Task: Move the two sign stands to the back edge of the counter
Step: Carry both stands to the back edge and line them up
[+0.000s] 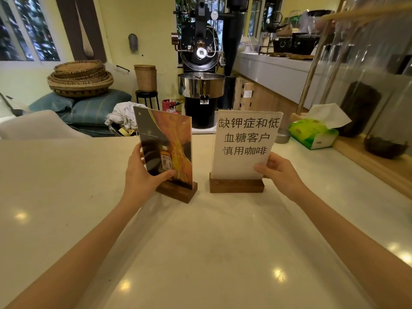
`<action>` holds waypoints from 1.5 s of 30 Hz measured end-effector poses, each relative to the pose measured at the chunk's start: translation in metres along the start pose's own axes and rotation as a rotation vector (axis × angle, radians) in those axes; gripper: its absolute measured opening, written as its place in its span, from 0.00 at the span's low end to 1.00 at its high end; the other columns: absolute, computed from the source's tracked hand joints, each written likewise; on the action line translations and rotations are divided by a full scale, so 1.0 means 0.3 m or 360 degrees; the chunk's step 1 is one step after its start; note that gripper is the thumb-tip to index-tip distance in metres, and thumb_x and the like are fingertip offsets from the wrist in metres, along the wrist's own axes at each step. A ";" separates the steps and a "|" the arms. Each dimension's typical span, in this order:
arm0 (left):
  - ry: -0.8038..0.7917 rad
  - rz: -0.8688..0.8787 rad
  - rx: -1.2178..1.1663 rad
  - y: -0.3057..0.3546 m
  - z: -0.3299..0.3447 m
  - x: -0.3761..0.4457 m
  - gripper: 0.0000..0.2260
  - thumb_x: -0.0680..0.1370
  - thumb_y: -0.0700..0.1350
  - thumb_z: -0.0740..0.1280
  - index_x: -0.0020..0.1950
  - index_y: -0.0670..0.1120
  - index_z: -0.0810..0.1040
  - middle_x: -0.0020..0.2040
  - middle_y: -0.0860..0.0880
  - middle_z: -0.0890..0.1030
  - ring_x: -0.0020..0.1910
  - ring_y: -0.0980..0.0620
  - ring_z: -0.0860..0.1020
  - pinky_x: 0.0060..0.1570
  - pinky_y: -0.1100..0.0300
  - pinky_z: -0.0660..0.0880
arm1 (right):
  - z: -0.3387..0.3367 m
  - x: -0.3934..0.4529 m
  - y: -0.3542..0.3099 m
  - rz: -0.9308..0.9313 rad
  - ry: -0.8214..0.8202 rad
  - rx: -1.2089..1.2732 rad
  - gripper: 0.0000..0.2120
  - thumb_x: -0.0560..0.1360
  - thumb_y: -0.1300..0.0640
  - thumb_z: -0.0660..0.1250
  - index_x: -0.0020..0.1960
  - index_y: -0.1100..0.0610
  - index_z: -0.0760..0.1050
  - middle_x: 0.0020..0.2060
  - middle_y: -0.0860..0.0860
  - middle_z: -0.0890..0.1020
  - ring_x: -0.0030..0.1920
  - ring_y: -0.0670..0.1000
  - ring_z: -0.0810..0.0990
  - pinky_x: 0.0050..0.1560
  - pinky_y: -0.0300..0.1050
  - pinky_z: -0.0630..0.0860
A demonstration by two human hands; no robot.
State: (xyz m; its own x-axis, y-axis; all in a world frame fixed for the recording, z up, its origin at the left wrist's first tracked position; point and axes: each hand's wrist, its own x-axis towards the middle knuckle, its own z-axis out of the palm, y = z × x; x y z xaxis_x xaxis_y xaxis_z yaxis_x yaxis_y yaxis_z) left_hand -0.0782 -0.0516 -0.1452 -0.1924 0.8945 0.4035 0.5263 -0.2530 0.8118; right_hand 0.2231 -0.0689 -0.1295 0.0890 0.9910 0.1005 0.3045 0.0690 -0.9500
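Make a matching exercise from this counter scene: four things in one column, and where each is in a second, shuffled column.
Things:
1. photo sign
2. text sign
3. tissue box
4. baskets

Places:
A. far right on the counter
B. held by the left hand
C. stacked on cushions beyond the counter
D. held by the right hand

Pairs: 1-B, 2-D, 3-A, 4-C

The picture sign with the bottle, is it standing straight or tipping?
Tipping. The picture sign leans, its wooden base sitting askew, held by the left hand.
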 end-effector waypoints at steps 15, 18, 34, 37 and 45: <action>-0.0239 0.0124 -0.0167 0.132 0.336 0.073 0.41 0.62 0.47 0.77 0.69 0.48 0.59 0.67 0.45 0.70 0.66 0.46 0.70 0.64 0.49 0.71 | -0.240 -0.055 0.072 0.0001 0.0286 -0.0165 0.19 0.73 0.65 0.65 0.63 0.59 0.70 0.57 0.53 0.78 0.56 0.52 0.76 0.57 0.47 0.74; -0.0328 0.0144 -0.0225 0.179 0.438 0.077 0.41 0.63 0.47 0.77 0.70 0.48 0.59 0.68 0.45 0.70 0.65 0.47 0.70 0.63 0.50 0.71 | -0.320 -0.075 0.090 0.0010 0.0389 -0.0245 0.18 0.72 0.65 0.67 0.61 0.59 0.72 0.54 0.51 0.79 0.52 0.50 0.77 0.53 0.44 0.74; -0.0633 0.0246 -0.0461 0.421 0.925 0.136 0.41 0.61 0.45 0.79 0.68 0.46 0.62 0.65 0.45 0.73 0.60 0.51 0.73 0.57 0.56 0.73 | -0.701 -0.133 0.146 0.0225 0.0744 -0.0417 0.18 0.70 0.65 0.69 0.59 0.56 0.75 0.51 0.47 0.80 0.53 0.50 0.79 0.55 0.50 0.77; -0.0700 0.0260 -0.0487 0.462 1.008 0.143 0.41 0.61 0.45 0.79 0.69 0.47 0.61 0.66 0.44 0.73 0.62 0.47 0.73 0.59 0.52 0.73 | -0.766 -0.134 0.160 0.0323 0.0838 -0.0444 0.18 0.70 0.64 0.70 0.59 0.57 0.76 0.56 0.53 0.81 0.53 0.52 0.79 0.57 0.53 0.77; -0.0883 0.0309 -0.0520 0.571 1.208 0.150 0.41 0.62 0.45 0.78 0.69 0.46 0.61 0.66 0.44 0.73 0.64 0.46 0.73 0.62 0.51 0.71 | -0.856 -0.128 0.208 0.0366 0.1050 -0.0546 0.16 0.69 0.63 0.70 0.56 0.58 0.77 0.55 0.54 0.82 0.48 0.50 0.78 0.51 0.48 0.78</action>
State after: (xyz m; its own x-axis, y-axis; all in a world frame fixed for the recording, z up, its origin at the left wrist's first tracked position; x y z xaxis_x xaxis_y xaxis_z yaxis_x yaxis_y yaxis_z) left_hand 0.3035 0.0788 -0.1410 0.3804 0.8564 0.3492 0.2138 -0.4488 0.8677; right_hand 0.4823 -0.1322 -0.1166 0.6988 0.6950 0.1690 0.4766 -0.2763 -0.8346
